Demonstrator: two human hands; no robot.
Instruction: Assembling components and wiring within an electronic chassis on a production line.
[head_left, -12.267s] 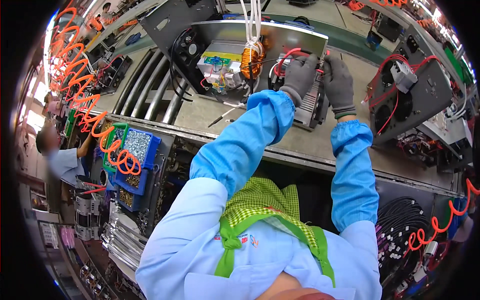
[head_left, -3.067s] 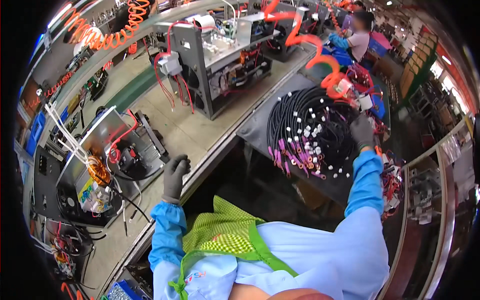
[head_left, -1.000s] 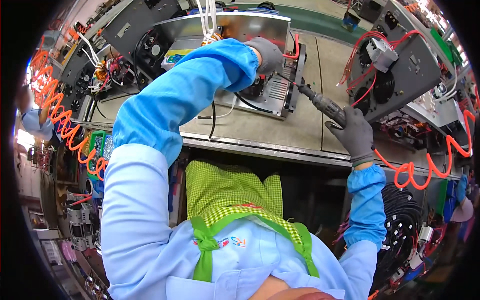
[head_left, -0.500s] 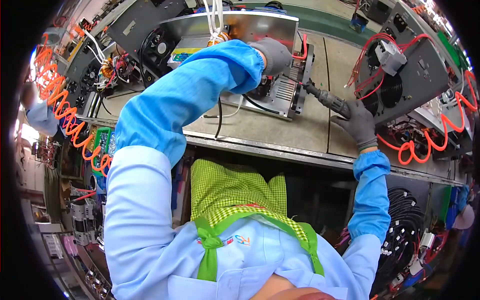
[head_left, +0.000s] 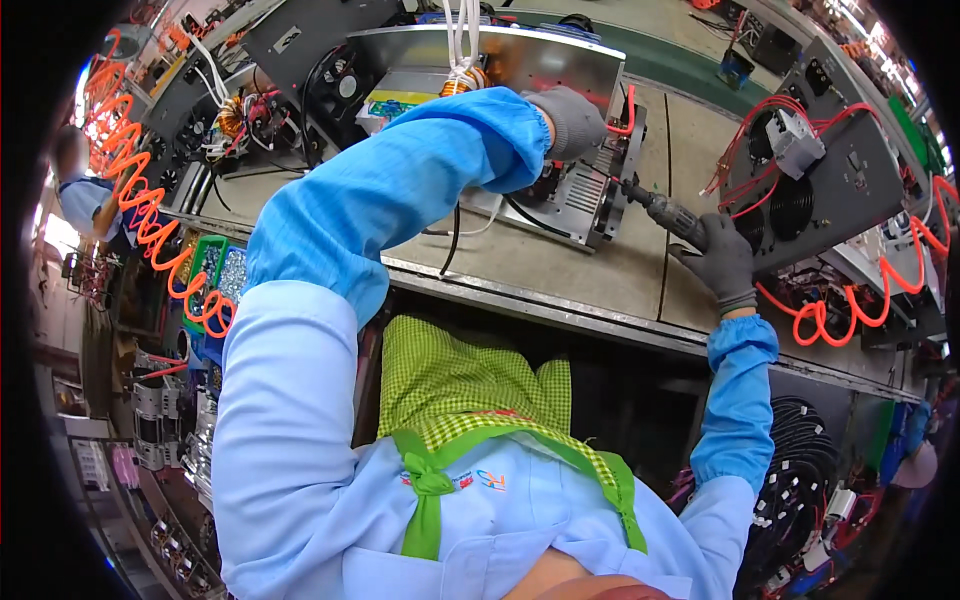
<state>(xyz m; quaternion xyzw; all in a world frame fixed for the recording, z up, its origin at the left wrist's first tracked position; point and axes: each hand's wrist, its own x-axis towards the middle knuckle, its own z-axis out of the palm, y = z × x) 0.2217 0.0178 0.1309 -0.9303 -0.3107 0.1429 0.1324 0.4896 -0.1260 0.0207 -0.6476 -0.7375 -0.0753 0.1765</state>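
plainly, right hand (head_left: 724,262) grips driver (head_left: 670,213) near bare bench edge (head_left: 560,306); left hand (head_left: 573,122), hold unclear.

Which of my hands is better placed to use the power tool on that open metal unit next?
Probably your right hand: it holds the power tool, whose tip points toward the open metal unit. Your left hand is at the unit; whether it holds anything is hidden.

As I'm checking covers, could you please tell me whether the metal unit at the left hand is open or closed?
Open: the metal unit shows its orange coil and finned plate uncovered.
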